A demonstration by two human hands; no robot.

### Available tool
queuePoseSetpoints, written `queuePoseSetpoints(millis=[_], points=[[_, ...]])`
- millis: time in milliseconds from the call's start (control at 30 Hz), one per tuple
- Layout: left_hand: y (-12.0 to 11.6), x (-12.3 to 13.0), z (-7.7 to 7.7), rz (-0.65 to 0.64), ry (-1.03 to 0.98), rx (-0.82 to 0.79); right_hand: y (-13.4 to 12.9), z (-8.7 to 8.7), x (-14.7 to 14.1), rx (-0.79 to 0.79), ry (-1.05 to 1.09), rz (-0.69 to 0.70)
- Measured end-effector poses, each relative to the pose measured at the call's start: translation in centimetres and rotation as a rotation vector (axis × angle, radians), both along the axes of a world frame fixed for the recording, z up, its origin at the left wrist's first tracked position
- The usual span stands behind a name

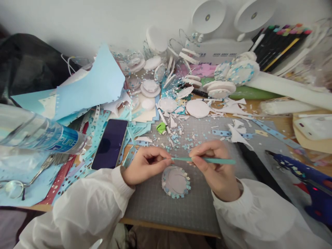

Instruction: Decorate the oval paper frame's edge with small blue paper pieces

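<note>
A narrow teal paper strip (218, 160) is stretched level between my two hands above the grey cutting mat (197, 204). My left hand (149, 164) pinches its left end between thumb and fingertips. Farther along, my right hand (214, 167) grips the strip, and the free end sticks out to the right past the fingers. Just below the strip lies a round white disc (177, 181), its rim edged with small blue and cream flower shapes. Tiny paper flowers and scraps (176, 138) are scattered on the mat beyond my hands.
A phone (110, 143) and a tipped water bottle (44, 131) lie at left. White foam discs (197, 108) crowd the back, below a two-headed lamp (209, 16). At right are a blue glue gun (306, 180) with a red light and a black tool (261, 169). Markers (282, 45) stand behind.
</note>
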State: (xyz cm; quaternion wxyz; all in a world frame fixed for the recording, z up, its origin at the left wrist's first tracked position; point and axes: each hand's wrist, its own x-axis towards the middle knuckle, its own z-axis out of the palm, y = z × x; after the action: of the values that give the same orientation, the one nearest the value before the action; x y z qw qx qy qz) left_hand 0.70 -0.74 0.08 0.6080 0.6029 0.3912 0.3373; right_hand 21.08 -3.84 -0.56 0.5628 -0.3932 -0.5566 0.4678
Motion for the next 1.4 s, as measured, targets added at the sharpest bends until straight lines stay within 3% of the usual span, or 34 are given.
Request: queuePoseSetpoints(millis=[233,400,600,700,933,1167,1267,1400], points=[[0.2,-0.2,-0.1,0.032,0.051,0.078,1.0,0.5,0.5,-0.134,0.243,-0.128],[0.1,0.0,0.0,0.138,0.059,0.15,1.5,1.2,1.0,-0.221,0.299,-0.231],[0.0,0.2,-0.1,0.248,0.155,0.243,1.5,0.8,0.9,-0.246,0.275,-0.235],[0.0,0.3,-0.1,0.276,0.073,0.211,1.6,0.8,0.9,-0.255,0.28,-0.129],[0.3,0.5,-0.2,0.218,-0.137,-0.035,1.3,0.8,0.4,-0.395,0.304,0.383],[0.6,0.5,-0.6,0.318,-0.267,-0.12,1.2,0.4,0.5,-0.493,0.367,0.603],[0.8,0.4,-1.0,0.445,-0.262,-0.026,1.3,0.7,1.0,-0.521,0.356,0.651],[0.9,0.1,-1.1,0.531,-0.136,0.247,1.4,1.6,1.6,-0.577,0.259,0.599]])
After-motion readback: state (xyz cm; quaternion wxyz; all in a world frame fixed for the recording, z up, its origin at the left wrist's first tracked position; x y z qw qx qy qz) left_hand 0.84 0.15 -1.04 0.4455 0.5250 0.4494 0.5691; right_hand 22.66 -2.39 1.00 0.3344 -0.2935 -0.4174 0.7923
